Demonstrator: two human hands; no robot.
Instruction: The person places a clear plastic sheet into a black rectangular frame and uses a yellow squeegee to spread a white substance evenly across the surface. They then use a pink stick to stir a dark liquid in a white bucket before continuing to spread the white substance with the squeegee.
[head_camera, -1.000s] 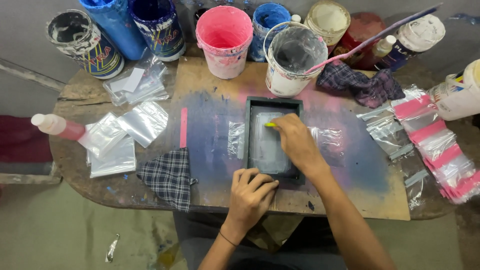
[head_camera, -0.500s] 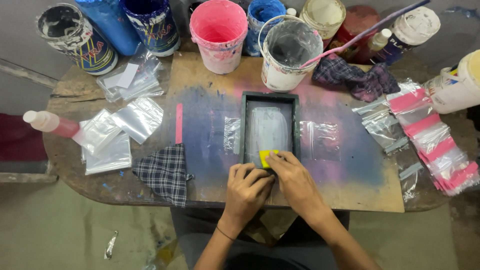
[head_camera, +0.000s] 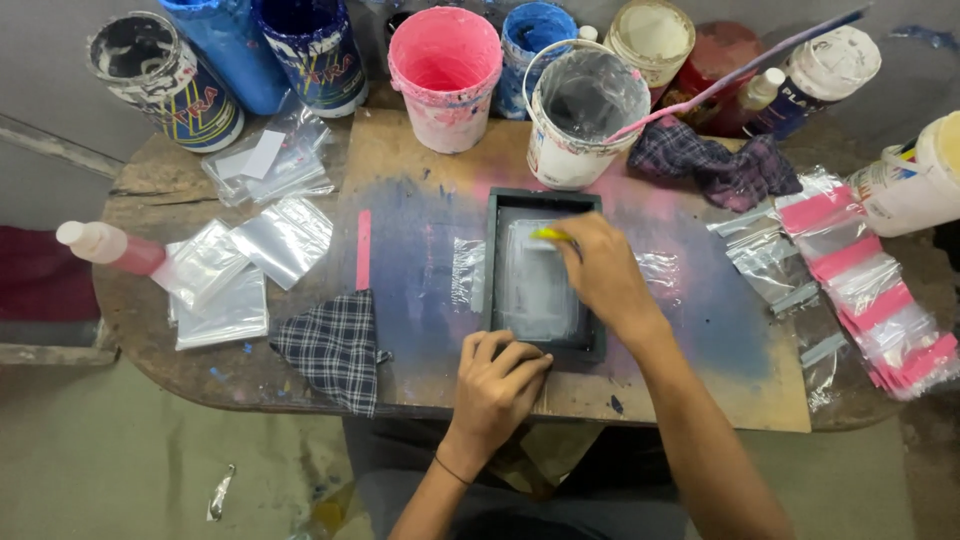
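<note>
A small dark printing frame (head_camera: 495, 262) with a pale mesh lies on a paint-stained wooden board (head_camera: 420, 200) in front of me. My right hand (head_camera: 600, 275) is closed on a yellow squeegee (head_camera: 549, 235) and presses it on the mesh near the frame's far end. My left hand (head_camera: 497, 378) rests fingers-down on the frame's near edge, holding it flat. A clear plastic bag lies under the mesh.
Several paint buckets line the far edge, among them a pink bucket (head_camera: 445, 75) and a white bucket (head_camera: 580, 115) with a pink stick. Clear bags (head_camera: 235, 265) and a checked rag (head_camera: 335, 345) lie left. Pink-topped bags (head_camera: 860, 275) lie right, near a crumpled checked cloth (head_camera: 715, 165).
My right hand pulled the squeegee down to the frame's near end, then went back up to the far end. My left hand has stayed on the near edge.
</note>
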